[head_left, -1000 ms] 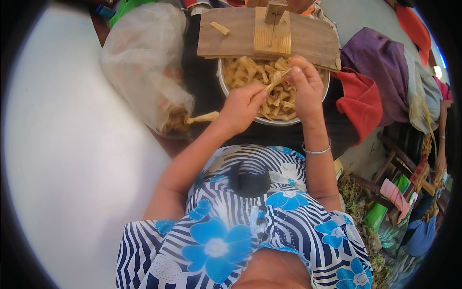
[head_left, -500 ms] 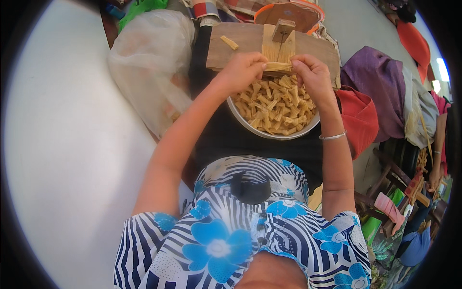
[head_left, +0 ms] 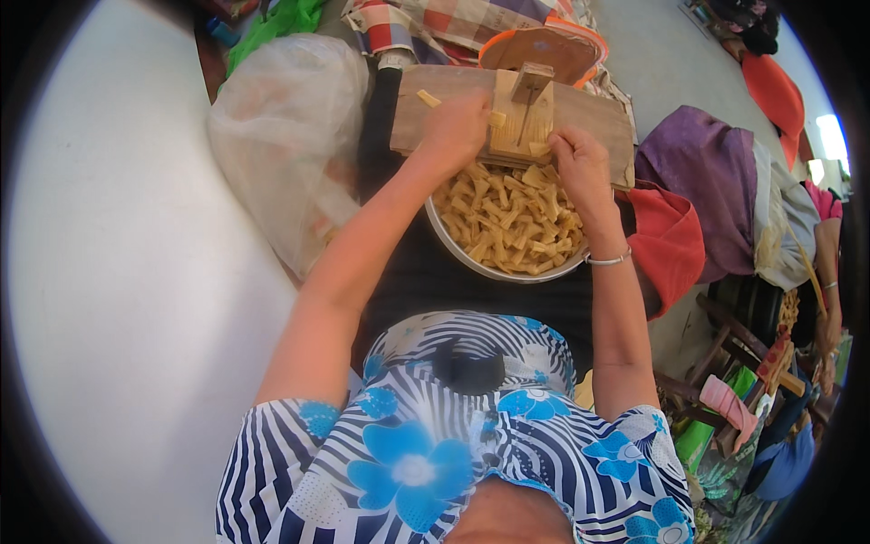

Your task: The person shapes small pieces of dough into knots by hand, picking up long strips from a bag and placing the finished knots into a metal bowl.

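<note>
My left hand (head_left: 456,129) is closed on a yellow-tan dried stick piece (head_left: 497,119), left of an upright wooden block (head_left: 532,80) with a thin dark blade or slot below it. My right hand (head_left: 582,168) pinches another piece (head_left: 539,149) to the right of that slot, low on the wooden board (head_left: 601,121). A loose short piece (head_left: 429,97) lies on the board's left part. Just below the board, a metal bowl (head_left: 442,242) full of similar short pieces (head_left: 507,222) rests on my dark-clad lap.
A cloudy plastic bag (head_left: 276,136) lies left beside a pale surface (head_left: 118,299). Behind the board are an orange-rimmed round object (head_left: 539,45) and checked cloth (head_left: 417,27). Red (head_left: 666,254) and purple cloths (head_left: 698,181) lie right. Another person's arm (head_left: 826,281) shows at far right.
Both my hands have moved from over the bowl up to the board. The stick stretched between them earlier now shows as separate pieces in each hand, either side of the slot.
</note>
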A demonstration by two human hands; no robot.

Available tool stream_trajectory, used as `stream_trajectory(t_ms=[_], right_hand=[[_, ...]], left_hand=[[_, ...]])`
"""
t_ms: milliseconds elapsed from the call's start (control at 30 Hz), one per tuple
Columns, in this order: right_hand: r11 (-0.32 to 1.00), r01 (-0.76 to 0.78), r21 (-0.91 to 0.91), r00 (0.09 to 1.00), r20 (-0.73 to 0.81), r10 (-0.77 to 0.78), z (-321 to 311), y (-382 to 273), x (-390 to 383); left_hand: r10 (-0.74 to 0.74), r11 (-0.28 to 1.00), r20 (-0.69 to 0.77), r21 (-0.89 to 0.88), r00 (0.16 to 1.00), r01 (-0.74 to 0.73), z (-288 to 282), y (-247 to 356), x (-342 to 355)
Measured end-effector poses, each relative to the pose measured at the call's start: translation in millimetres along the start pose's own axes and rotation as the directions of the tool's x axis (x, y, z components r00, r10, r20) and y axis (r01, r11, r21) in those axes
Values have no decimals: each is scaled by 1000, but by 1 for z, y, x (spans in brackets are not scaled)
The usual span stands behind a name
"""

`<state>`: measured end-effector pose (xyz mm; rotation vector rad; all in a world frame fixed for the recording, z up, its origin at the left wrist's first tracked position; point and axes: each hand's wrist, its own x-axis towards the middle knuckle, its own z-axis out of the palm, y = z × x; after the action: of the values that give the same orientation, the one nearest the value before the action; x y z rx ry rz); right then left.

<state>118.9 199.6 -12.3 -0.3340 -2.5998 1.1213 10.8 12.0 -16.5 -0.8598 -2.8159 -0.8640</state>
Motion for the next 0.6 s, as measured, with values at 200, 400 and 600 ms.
stream_trajectory(t_ms=[200,400,600], right_hand=[[921,365,-137,889,-242,-388,0,-61,-49],[993,-14,114,999,-31,18,-3,-41,-79],[925,-64,375,951,305,-58,-42,-95,-117]], left_hand=[[-137,556,410,-722,902,413,-11,45,-72],[-21,886,617,-353,786,300,-59,49,-109],[181,841,288,-541,940,4,-129,99,-97]])
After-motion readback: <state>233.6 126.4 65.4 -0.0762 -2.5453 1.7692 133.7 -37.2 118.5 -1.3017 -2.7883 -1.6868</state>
